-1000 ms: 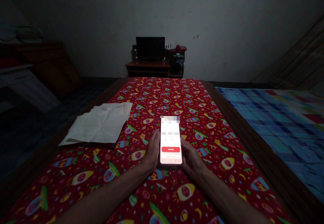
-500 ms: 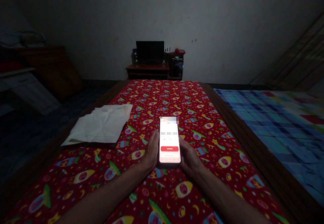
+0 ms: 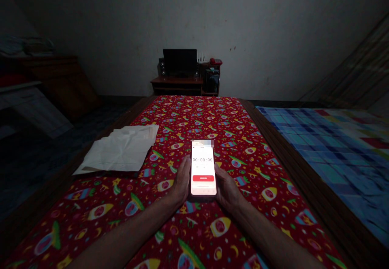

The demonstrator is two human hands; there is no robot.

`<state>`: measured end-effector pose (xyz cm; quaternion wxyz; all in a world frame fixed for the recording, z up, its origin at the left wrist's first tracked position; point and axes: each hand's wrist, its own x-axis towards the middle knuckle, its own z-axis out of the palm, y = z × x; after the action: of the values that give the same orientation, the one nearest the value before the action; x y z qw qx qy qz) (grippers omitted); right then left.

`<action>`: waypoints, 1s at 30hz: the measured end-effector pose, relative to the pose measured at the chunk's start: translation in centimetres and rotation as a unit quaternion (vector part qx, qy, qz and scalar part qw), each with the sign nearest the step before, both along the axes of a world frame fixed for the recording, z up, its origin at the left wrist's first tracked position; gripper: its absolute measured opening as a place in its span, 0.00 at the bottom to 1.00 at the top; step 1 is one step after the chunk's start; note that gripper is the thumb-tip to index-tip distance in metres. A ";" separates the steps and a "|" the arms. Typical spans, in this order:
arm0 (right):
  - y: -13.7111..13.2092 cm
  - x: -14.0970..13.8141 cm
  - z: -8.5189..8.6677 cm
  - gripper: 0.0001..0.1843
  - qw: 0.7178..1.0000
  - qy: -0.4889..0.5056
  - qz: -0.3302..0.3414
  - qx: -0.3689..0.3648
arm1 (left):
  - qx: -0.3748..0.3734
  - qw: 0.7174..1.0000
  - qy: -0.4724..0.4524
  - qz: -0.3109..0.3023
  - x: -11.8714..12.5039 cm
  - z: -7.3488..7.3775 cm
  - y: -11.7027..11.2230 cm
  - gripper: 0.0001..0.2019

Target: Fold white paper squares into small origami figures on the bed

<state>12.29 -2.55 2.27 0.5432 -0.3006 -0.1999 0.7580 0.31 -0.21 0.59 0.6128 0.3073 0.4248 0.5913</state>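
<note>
In the head view, the left hand point(image 3: 182, 182) and the right hand point(image 3: 227, 188) hold a phone point(image 3: 203, 169) between them, one hand on each side. The left hand grips its left side, with the fingers pointing away and close together. The right hand grips its right side, with the thumb side up. The phone is in the middle between the left and right edges of a red cloth point(image 3: 170, 236), closer to the near edge than to the far edge. I cannot tell if its bottom end touches the cloth. The phone is lit up bright, with big zeros and a red button point(image 3: 203, 178) below them. Little squares hide its top. Some creased white paper point(image 3: 121, 149) lies on the left edge of the cloth, apart from the left hand. Past the right edge is a blue checked blanket point(image 3: 319, 147). Past the far edge, a black screen point(image 3: 180, 62) stands on a brown desk point(image 3: 177, 81) by the wall point(image 3: 273, 26).
</note>
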 end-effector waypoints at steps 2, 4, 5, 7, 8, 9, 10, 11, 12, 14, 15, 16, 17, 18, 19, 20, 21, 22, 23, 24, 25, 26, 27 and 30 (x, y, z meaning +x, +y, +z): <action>0.0 0.0 -0.1 0.16 1.000 -0.002 -0.001 0.000 | -0.002 1.000 -0.001 -0.002 0.0 -0.1 0.0 0.23; 0.0 0.0 -0.2 0.15 1.000 -0.003 -0.003 0.002 | -0.004 1.000 -0.002 -0.001 -0.1 -0.2 0.0 0.23; 0.0 0.0 -0.1 0.15 1.000 -0.003 -0.004 0.003 | -0.004 1.000 -0.003 0.001 -0.1 -0.3 0.1 0.23; 0.0 0.0 0.0 0.15 1.000 -0.005 -0.003 0.001 | -0.004 1.000 -0.003 0.003 -0.1 -0.4 0.1 0.23; 0.0 -0.1 0.1 0.15 1.000 -0.007 -0.002 -0.001 | -0.004 1.000 -0.002 0.005 -0.1 -0.5 0.1 0.23; 0.0 -0.1 0.2 0.16 1.000 -0.009 -0.001 -0.003 | -0.005 1.000 -0.001 0.005 -0.1 -0.5 0.1 0.23; -0.1 -0.1 0.3 0.16 1.000 -0.011 0.001 -0.005 | -0.005 1.000 0.001 0.005 -0.1 -0.5 0.1 0.23; -0.1 -0.1 0.3 0.15 1.000 -0.013 0.001 -0.006 | -0.004 1.000 0.003 0.004 -0.1 -0.5 0.1 0.23; -0.1 -0.1 0.4 0.15 1.000 -0.013 0.000 -0.007 | -0.002 1.000 0.004 0.003 -0.2 -0.5 0.1 0.23; -0.1 0.0 0.3 0.14 1.000 -0.014 -0.001 -0.008 | 0.000 1.000 0.005 0.001 -0.2 -0.5 0.1 0.23; -0.1 0.0 0.2 0.14 1.000 -0.014 -0.002 -0.007 | 0.001 1.000 0.005 -0.001 -0.2 -0.4 0.1 0.23; -0.1 0.0 0.1 0.14 1.000 -0.014 -0.001 -0.007 | 0.001 1.000 0.006 -0.002 -0.1 -0.4 0.0 0.23; 0.0 0.0 0.0 0.15 1.000 -0.014 0.000 -0.006 | 0.001 1.000 0.006 -0.005 -0.1 -0.4 0.0 0.23; 0.0 0.0 -0.1 0.15 1.000 -0.015 0.001 -0.006 | 0.002 1.000 0.006 -0.007 -0.1 -0.4 0.0 0.23; 0.0 0.0 -0.1 0.15 1.000 -0.015 0.000 -0.006 | 0.003 1.000 0.006 -0.006 -0.1 -0.3 0.1 0.23; 0.1 0.0 -0.2 0.15 1.000 -0.015 -0.001 -0.006 | 0.003 1.000 0.005 -0.005 -0.1 -0.3 0.1 0.23; 0.1 0.0 -0.2 0.15 1.000 -0.014 -0.001 -0.006 | 0.003 1.000 0.004 -0.001 -0.1 -0.4 0.1 0.23; 0.1 0.0 -0.2 0.15 1.000 -0.011 -0.001 -0.006 | 0.003 1.000 0.001 0.004 -0.1 -0.4 0.1 0.22; 0.1 0.0 -0.2 0.15 1.000 -0.008 -0.001 -0.007 | 0.002 1.000 -0.002 0.008 -0.1 -0.4 0.1 0.22; 0.2 0.0 -0.2 0.15 1.000 -0.005 -0.001 -0.008 | 0.001 1.000 -0.005 0.011 -0.1 -0.5 0.1 0.22; 0.2 0.0 -0.2 0.16 1.000 -0.003 -0.001 -0.010 | 0.000 1.000 -0.007 0.011 -0.1 -0.5 0.1 0.22; 0.2 0.0 -0.3 0.16 1.000 -0.003 -0.001 -0.010 | -0.001 1.000 -0.009 0.009 -0.2 -0.5 0.1 0.22; 0.2 0.0 -0.3 0.17 1.000 -0.003 -0.001 -0.010 | -0.002 1.000 -0.010 0.008 -0.2 -0.5 0.1 0.22; 0.2 0.0 -0.3 0.17 1.000 -0.006 -0.003 -0.005 | -0.002 1.000 -0.011 0.005 -0.2 -0.5 0.1 0.22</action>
<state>12.33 -2.37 1.92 0.5430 -0.3084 -0.1988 0.7553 0.13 -0.11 0.08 0.6153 0.2974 0.4206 0.5967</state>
